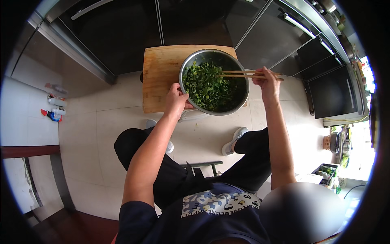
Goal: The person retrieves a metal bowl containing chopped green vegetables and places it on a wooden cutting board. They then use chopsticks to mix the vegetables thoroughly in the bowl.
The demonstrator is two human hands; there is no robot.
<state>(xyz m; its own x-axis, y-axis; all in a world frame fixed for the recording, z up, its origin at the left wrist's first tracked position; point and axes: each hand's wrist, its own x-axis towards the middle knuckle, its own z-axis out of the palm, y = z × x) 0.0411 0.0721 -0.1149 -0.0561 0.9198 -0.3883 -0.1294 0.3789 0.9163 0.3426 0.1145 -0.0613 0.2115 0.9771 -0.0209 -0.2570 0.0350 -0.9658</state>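
Observation:
A steel mixing bowl [242, 97] full of chopped green leafy vegetables [204, 84] stands before me, over the right part of a wooden cutting board [160, 73]. My left hand [177, 99] grips the bowl's near left rim, thumb towards the inside. In my right hand [267, 84] is a pair of wooden chopsticks [248, 74], held beyond the bowl's right side. Their tips reach over the rim and touch the greens near the middle. The board rests on a low support, partly seen as a pale curved piece [193, 114] under the bowl.
Dark glossy cabinets [195, 23] line the far side, close behind the board. Spray and other bottles [54, 114] stand by the left wall. At the right are a woven basket [327, 142] and pots [346, 148]. My shoes [235, 141] rest on the tiled floor [91, 134].

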